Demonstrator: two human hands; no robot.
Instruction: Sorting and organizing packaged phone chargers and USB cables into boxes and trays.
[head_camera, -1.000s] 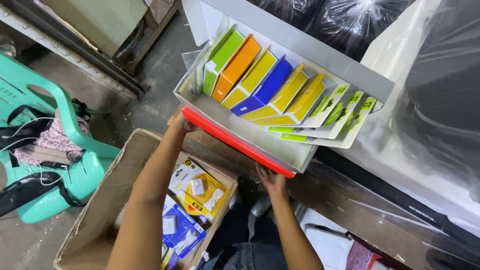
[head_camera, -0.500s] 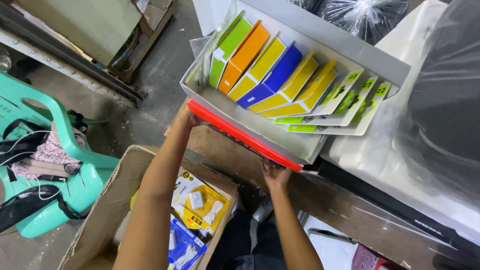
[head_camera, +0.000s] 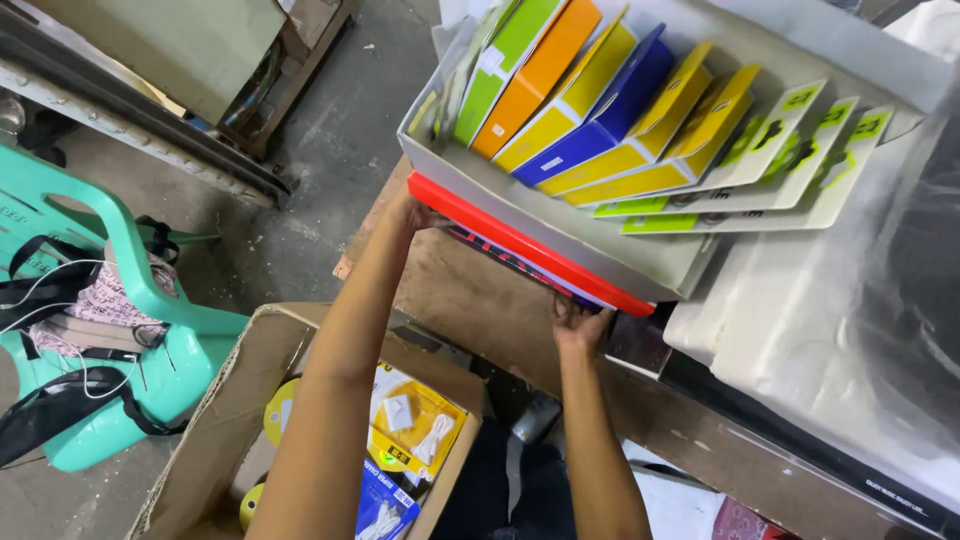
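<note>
Across the upper middle of the frame we hold the white tray (head_camera: 560, 225) of coloured packets (head_camera: 610, 95), its red edge nearer us. It now sits further up and right than a second ago, over the wooden board (head_camera: 470, 300). Our left hand (head_camera: 412, 212) clasps the tray's left corner; our right hand (head_camera: 578, 322) curls under its lower corner. Lower left, the cardboard box (head_camera: 215, 410) holds more packs.

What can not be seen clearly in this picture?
Head view only:
- Right hand: fingers hidden under the tray.
- Left hand: fingertips hidden by the tray's corner.
- Packs: tops cut off by the upper edge.
- Carton: its contents partly hidden by the left arm.
</note>
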